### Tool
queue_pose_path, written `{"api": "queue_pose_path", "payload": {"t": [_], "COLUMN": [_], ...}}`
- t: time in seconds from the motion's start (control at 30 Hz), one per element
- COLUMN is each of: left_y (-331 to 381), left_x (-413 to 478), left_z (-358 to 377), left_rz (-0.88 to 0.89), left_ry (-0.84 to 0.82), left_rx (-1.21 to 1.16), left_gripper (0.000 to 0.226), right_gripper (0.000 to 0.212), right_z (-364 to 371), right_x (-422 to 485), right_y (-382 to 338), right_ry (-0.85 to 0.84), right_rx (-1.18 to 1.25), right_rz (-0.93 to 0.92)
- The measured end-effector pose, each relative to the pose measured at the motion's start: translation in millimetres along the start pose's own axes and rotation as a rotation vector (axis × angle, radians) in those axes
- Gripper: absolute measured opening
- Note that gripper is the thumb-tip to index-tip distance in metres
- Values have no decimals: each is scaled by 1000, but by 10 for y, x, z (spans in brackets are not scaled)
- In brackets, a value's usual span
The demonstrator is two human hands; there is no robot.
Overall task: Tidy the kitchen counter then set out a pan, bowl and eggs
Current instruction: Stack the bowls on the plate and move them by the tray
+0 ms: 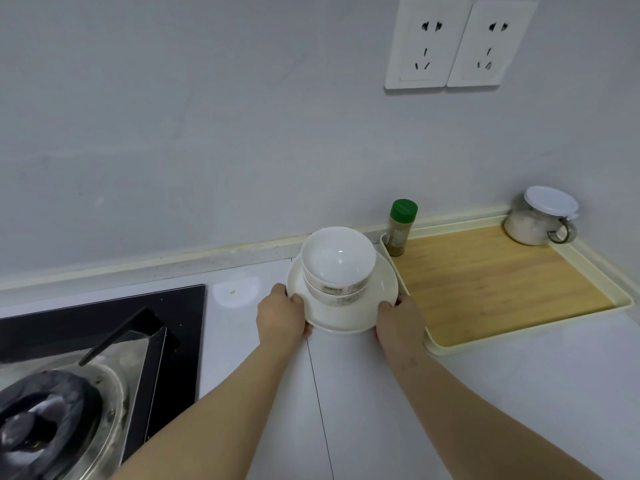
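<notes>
Two bare forearms reach in from the bottom edge, and both meet on one load. Left hand [281,315] grips the left rim of the white plate [343,318], thumb on top and fingers curled under. Right hand [400,322] grasps the opposite rim the same way. On the plate stand two nested white bowls: the upper bowl [337,259] sits inside the lower bowl [346,299], both upright.

Now the writing. A barcode sticker [332,289] runs along the upper bowl's side, its digits too small to read. A faint grey pattern shows on the lower bowl. The plate is over the white counter [381,393], just beside the tray; whether it rests there or is lifted, I cannot tell.

Left of the hands lies a black glass hob [104,317] with a dark burner [45,420] at the near corner. On the right, a cream-rimmed tray [620,301] with a wooden floor holds a green-capped spice bottle [401,226] at its back left corner and a white-lidded glass jar [538,220] at its back right. Behind, a pale grey wall [207,133] carries two white sockets [427,43] side by side.
</notes>
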State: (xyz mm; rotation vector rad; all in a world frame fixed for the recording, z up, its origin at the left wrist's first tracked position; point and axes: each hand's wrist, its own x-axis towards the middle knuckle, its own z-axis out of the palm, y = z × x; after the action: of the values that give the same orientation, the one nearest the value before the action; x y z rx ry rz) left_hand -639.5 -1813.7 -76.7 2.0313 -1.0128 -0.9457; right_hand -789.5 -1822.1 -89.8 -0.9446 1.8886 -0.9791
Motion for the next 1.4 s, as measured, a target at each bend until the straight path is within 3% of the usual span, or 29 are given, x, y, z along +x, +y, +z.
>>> {"api": "queue_pose_path", "payload": {"t": [0.17,0.43,0.77,0.9,1.1,1.4], "left_y": [36,62,74,1,-96,-614], "left_x": [-12,-95,-398,-721,-1208,-2094], "left_z": [43,101,-78,-295,-761,-1712], "left_rz": [-11,-48,-80,-60,14,12], "left_ry": [1,-8,-116,-101,-38,293], "left_rx": [11,-30,-157,-225,-365,-510], "left_gripper": [12,15,36,27,13,15], "right_gripper": [22,31,25,28,17,18], "right_z": [-8,52,-106,-174,-291,53], "right_x": [7,-49,-345,-684,-1386,-2468], "right_y": [24,78,-52,-80,-418,-512], "right_ry": [46,143,-4,-13,-304,-749], "right_rx": [75,178,270,245,231,56], "right_rz": [24,88,51,11,-153,-293]}}
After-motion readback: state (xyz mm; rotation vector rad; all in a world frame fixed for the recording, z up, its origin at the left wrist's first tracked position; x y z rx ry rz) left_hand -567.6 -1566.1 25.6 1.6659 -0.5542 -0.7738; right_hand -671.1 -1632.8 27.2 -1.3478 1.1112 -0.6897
